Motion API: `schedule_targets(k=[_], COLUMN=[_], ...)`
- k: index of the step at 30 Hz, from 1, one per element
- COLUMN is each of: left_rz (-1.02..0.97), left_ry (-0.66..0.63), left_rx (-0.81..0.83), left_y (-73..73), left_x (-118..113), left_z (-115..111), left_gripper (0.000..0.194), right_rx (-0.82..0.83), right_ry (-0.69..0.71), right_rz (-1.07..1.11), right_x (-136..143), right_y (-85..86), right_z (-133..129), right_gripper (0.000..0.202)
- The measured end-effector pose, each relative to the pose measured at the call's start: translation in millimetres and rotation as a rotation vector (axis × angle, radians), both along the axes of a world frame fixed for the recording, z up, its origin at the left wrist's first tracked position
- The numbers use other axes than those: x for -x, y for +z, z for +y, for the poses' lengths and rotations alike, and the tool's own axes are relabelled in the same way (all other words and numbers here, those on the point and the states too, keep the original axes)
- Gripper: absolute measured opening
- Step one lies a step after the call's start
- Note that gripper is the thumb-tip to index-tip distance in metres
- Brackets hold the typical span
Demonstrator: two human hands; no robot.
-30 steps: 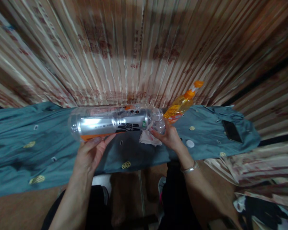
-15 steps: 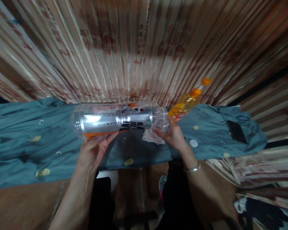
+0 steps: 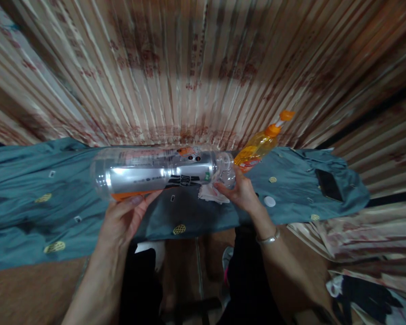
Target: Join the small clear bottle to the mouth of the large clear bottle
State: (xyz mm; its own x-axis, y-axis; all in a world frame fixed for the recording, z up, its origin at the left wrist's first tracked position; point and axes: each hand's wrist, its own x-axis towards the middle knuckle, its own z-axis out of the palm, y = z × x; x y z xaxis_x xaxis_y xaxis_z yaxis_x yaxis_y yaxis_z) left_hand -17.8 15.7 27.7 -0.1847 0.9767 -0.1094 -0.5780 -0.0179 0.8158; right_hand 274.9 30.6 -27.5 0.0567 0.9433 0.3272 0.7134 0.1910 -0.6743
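A large clear plastic bottle [image 3: 140,176] with a silver, black and orange label lies sideways across both hands, its neck to the right. My left hand [image 3: 126,212] supports its body from below and in front, thumb and fingers against the label's orange edge. Around the clear plastic at the neck end, my right hand [image 3: 240,192] is closed; whether that is all one piece with the bottle, I cannot tell. Just beyond the right hand stands a yellow pump bottle [image 3: 257,149] with an orange top. A crumpled white tissue [image 3: 211,194] lies below the neck.
A teal patterned cloth [image 3: 176,214] covers the narrow table. On its right side are a white round cap [image 3: 269,201] and a dark phone [image 3: 329,184]. A striped curtain [image 3: 176,90] hangs close behind. Dark fabric [image 3: 368,295] lies at lower right.
The large bottle's base end has shifted a little left and nearer, with my left hand moving along. The whole view has drifted slightly. Both hands keep their hold.
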Motion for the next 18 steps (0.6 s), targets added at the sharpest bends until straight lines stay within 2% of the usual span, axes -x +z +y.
schedule_targets(k=[7,18], left_rz=[-0.012,-0.023], left_ry=[0.001,-0.006], left_rx=[-0.004,-0.001], left_y=[3.2,0.5], left_x=[-1.7,0.2], left_z=[-0.4,-0.6], left_gripper=[0.084,0.081], right_rx=[-0.008,-0.005], right_ry=[-0.006,-0.014], right_rz=[-0.003,-0.019], right_x=[-0.5,-0.1], right_y=[-1.7,-1.7], right_z=[0.7,0.5], right_gripper=[0.071,0.073])
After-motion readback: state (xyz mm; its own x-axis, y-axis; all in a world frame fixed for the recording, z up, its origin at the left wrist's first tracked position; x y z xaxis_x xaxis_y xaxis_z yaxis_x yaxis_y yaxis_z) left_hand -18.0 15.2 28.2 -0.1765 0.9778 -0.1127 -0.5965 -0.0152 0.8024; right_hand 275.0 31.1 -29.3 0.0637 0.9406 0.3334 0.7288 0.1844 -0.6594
